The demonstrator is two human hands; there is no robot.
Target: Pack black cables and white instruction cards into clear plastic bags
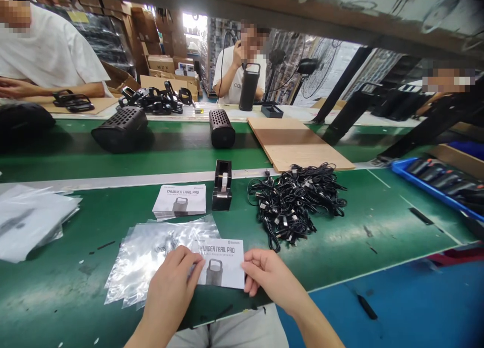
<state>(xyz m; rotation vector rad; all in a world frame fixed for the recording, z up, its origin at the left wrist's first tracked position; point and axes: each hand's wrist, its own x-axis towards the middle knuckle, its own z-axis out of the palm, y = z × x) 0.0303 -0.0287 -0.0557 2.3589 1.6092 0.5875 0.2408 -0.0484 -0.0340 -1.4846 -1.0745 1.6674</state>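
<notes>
A white printed booklet with a speaker picture lies in front of me, above the table's near edge. My right hand grips its right edge between thumb and fingers. My left hand is closed in a pinch at the booklet's left part, on the mouth of a clear plastic bag. The booklet's left end meets the clear plastic bags, fanned out in a pile; whether it sits inside one or under it, I cannot tell. Behind lies a stack of similar booklets.
A tape dispenser and a heap of black cables lie beyond my hands. More bags lie left. Speaker bodies and a wooden board rest farther back. A blue tray stands right. Co-workers sit opposite; one holds a speaker.
</notes>
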